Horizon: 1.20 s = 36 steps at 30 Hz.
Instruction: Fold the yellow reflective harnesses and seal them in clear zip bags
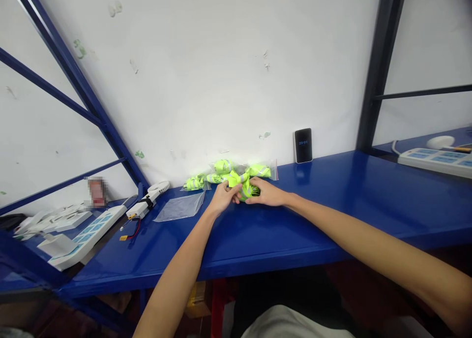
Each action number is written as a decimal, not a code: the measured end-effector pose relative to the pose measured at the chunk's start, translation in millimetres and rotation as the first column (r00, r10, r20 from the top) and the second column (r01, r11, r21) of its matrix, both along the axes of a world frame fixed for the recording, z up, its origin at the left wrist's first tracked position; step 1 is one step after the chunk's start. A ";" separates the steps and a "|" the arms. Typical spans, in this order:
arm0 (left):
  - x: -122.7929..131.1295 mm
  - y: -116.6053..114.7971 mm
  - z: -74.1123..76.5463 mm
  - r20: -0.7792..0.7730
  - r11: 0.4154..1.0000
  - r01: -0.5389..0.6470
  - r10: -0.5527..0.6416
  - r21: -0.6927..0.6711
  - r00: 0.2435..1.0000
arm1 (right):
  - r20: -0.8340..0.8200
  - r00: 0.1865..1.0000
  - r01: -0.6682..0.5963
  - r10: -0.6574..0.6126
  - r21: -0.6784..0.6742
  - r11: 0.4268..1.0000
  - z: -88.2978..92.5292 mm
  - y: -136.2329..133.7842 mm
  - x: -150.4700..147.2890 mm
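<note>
The desk (pixel 250 239)'s front edge crosses beneath the forearms. Over it, the left hand (pixel 223 199) and right hand (pixel 271 193) close their fingers around opposite sides of a yellow-green bundle (pixel 244 188). It looks gathered but unbagged, though blur hides whether it is fastened. A clear bag (pixel 180 206) lies flat to the left; similar bundles (pixel 195 182), seemingly bagged, sit behind. Open surface stretches rightward, bounded behind by the wall (pixel 221 82).

Neon-yellow fabric (pixel 245 191) banded in silvery grey, deep blue tabletop (pixel 332 193), green-flecked white wall (pixel 206 82), blue-and-white power strip (pixel 90 232)
</note>
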<state>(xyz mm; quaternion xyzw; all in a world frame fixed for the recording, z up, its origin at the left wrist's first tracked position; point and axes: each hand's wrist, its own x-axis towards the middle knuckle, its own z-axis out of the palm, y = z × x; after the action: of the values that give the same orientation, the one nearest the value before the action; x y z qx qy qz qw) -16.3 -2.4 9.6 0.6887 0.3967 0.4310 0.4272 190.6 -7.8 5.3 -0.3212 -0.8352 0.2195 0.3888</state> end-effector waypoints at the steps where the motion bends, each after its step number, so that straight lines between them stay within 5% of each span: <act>1: -2.3 2.3 -1.1 -0.060 0.995 -0.076 0.079 0.059 0.995 | 0.015 1.000 0.021 -0.021 0.009 1.000 1.1 -4.5 -3.2; 4: -10.2 7.2 -4.6 -0.163 0.923 -0.261 0.314 0.282 0.935 | 0.029 0.999 0.024 -0.024 0.008 1.000 3.1 -14.2 -11.6; 6: -13.6 9.5 -7.8 -0.169 0.887 -0.289 0.366 0.360 0.915 | 0.019 1.000 -0.023 0.022 0.027 0.999 3.3 -17.2 -14.6; 14: -10.3 13.6 -13.8 0.006 0.998 0.040 -0.041 0.049 0.999 | -0.068 0.995 -0.072 0.078 0.085 0.994 1.0 -23.2 -16.2; 18: -8.8 11.8 -13.9 -0.042 0.996 0.074 -0.072 0.048 0.997 | -0.053 0.994 -0.092 0.095 0.063 0.994 0.9 -27.5 -17.3; 23: 0.4 8.8 -14.7 -0.133 0.965 -0.051 0.088 0.258 0.987 | -0.092 0.994 -0.062 0.066 0.054 0.997 -2.5 -19.0 -20.9; 28: 9.5 5.5 -13.7 -0.118 0.872 -0.213 0.291 0.441 0.949 | -0.210 0.973 0.045 -0.092 -0.221 0.974 -8.7 -4.8 -27.0; 36: 27.1 -1.3 -8.2 0.046 0.747 -0.458 0.501 0.481 0.864 | -0.520 0.835 -0.060 -0.179 -0.410 0.910 -10.8 -1.5 -38.4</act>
<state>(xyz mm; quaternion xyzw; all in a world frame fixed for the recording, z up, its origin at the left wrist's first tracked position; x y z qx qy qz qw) 10.8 -3.7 1.4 0.6647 0.4597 0.5801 0.1020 152.2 -9.3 -5.5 -0.3457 -0.6136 0.4596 0.5411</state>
